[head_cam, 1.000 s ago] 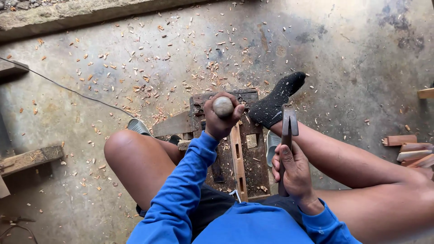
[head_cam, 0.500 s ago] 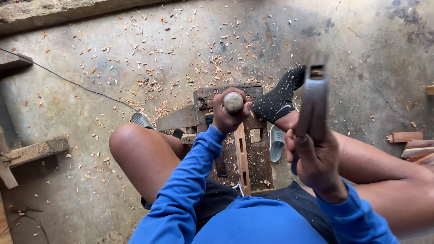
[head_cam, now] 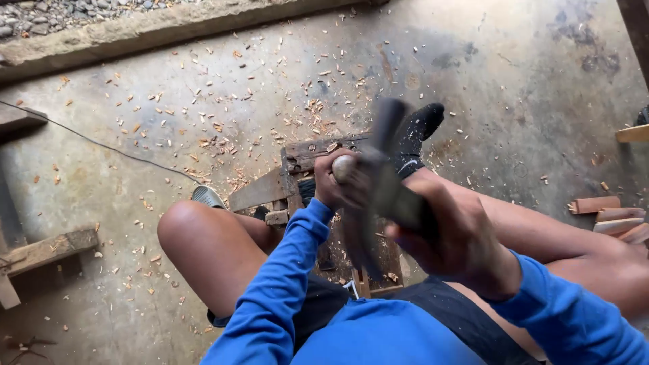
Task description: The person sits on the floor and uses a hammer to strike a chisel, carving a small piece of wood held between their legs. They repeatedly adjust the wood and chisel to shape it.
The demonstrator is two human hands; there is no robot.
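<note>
The left hand (head_cam: pixel 341 181) reaches forward on a straight blue sleeve, its fingers wrapped tight around a round wooden handle (head_cam: pixel 343 167) whose pale, smooth butt end faces up — a tool held upright over the wooden jig (head_cam: pixel 304 157). The right hand (head_cam: pixel 449 236) sits nearer the camera, wrist bent, fingers closed on the grip of a hammer (head_cam: pixel 385 159); the hammer is smeared by motion, its dark head blurred just above and to the right of the round handle, so whether the two touch cannot be told.

The jig is a dark, worn frame of rough boards lying on the concrete floor (head_cam: pixel 169 115) between the person's bare knees. A foot in a black sock (head_cam: pixel 419 135) presses on its far right corner, and the toe of a grey shoe (head_cam: pixel 206 196) shows at its left side. The legs hem the work in on both sides; the floor beyond the jig is open up to a raised concrete kerb (head_cam: pixel 169 27).

The floor is grey, stained and littered with small pale wood chips, thickest just past the jig. A thin dark cable (head_cam: pixel 101 145) crosses it at left. Reddish wooden blocks (head_cam: pixel 612 216) lie well apart at the right edge — a weathered plank (head_cam: pixel 47 250) at the left.
</note>
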